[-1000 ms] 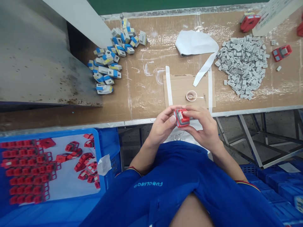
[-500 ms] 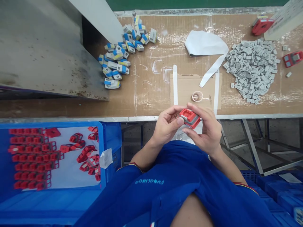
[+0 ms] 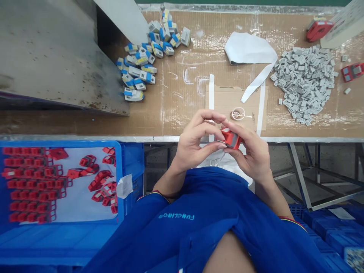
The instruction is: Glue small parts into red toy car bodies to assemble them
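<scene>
A small red and grey toy car (image 3: pixel 233 140) is held before my body, just off the table's front edge. My right hand (image 3: pixel 256 153) grips its right side between thumb and fingers. My left hand (image 3: pixel 193 142) pinches the toy's left end with thumb and index finger, the other fingers arched above it. The fingers hide part of the toy. Just beyond my hands, a small cup (image 3: pixel 237 113) with a thin white stick in it stands on a taped piece of cardboard (image 3: pixel 223 100).
Small grey parts (image 3: pixel 305 81) lie heaped at the right, near another red toy car (image 3: pixel 352 72). White-and-blue toy pieces (image 3: pixel 142 68) are piled beside a metal box (image 3: pixel 57 57). White cloth (image 3: pixel 247 49) lies at the back. A blue crate (image 3: pixel 121 151) at left holds many red toys.
My left hand has shifted its hold, its fingers lifting and arching over the toy's left end. The toy has turned and moved slightly right. The camera view has shifted a little.
</scene>
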`<state>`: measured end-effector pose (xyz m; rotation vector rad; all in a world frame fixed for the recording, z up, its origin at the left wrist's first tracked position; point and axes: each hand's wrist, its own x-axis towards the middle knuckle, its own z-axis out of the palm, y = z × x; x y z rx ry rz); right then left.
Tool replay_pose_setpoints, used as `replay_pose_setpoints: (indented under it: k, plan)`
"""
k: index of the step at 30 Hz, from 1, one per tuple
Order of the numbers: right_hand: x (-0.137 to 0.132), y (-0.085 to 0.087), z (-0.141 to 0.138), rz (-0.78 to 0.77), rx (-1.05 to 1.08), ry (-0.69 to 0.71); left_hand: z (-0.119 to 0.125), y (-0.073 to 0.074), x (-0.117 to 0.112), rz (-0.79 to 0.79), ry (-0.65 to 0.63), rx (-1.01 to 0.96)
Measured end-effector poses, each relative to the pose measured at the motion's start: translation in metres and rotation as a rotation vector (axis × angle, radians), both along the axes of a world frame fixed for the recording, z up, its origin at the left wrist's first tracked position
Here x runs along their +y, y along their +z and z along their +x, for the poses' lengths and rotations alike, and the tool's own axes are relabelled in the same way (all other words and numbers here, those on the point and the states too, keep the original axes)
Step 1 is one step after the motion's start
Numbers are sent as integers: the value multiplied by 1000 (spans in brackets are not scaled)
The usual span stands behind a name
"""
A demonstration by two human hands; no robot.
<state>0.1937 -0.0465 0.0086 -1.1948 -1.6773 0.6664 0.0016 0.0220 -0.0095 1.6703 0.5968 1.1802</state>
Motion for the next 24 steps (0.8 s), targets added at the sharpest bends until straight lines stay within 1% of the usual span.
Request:
replay_pose_setpoints:
  k: [2,6,9,11,14,16,17,19,21,24]
  plan:
    - [3,-9,-2,-51,159,-6,2,5,0,50,4,24]
    - [6,-39,-12,-214,560,-9,9,15,-4,177,40,107]
    - [3,-56,-21,-377,737,-36,15,19,-7,256,74,153]
    - [1,-60,-25,-442,799,-13,18,20,-8,272,105,152]
    - [-1,-58,-28,-451,852,43,18,19,-9,278,117,140]
    - [-2,-53,-27,-406,816,27,16,18,-9,283,119,157]
    - [-2,-50,-25,-378,759,-9,15,17,-9,283,124,174]
    - [-3,-43,-19,-300,584,-105,12,15,-8,272,132,210]
    - [-4,-34,-12,-190,390,-155,9,13,-7,256,130,222]
    - [-3,-20,-3,-29,198,-116,5,11,-6,250,121,210]
